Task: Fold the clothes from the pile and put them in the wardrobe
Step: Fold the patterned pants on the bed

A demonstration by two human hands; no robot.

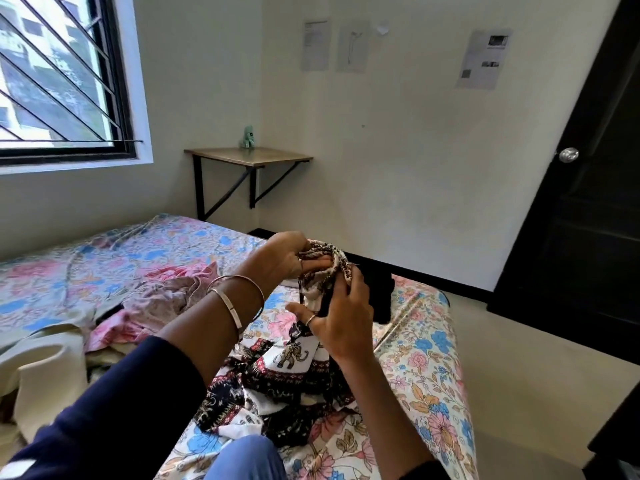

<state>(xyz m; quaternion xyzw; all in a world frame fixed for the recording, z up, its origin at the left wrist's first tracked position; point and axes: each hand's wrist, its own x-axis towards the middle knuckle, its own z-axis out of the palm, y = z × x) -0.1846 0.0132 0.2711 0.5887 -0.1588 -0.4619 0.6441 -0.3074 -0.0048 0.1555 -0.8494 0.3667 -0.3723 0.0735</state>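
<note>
Both hands, left hand (289,256) and right hand (341,318), fingers curled around elephant-print garment (294,362) above bed (426,368).

Soft daylight from the window (59,74) (edges bowed, slightly blurred).

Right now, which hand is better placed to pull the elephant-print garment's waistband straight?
Probably right. The right hand grips lower on the elephant-print garment, free to draw outward, while the left hand holds the bunched waistband up.
</note>
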